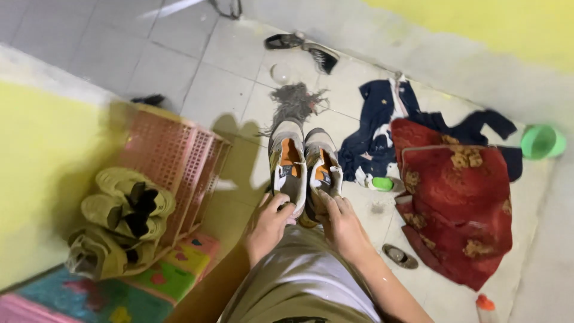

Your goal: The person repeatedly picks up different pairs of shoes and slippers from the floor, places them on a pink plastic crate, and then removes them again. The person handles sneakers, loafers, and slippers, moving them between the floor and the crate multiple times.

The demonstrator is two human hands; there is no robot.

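Hands hold a pair of grey sneakers with orange insoles above the lap, toes outward; left hand (270, 218) is closed on the left grey sneaker (287, 165), right hand (342, 224) on its mate (321, 169); neither is on a foot yet; below, pale floor tiles (221, 72) carry a red patterned cloth (457, 197), navy garment (376, 128), pink plastic basket (179, 158).

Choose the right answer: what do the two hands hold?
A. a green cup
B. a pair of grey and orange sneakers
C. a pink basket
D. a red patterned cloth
B: the left hand and right hand each grip the heel of one of the grey and orange sneakers, held side by side above the tiled floor.
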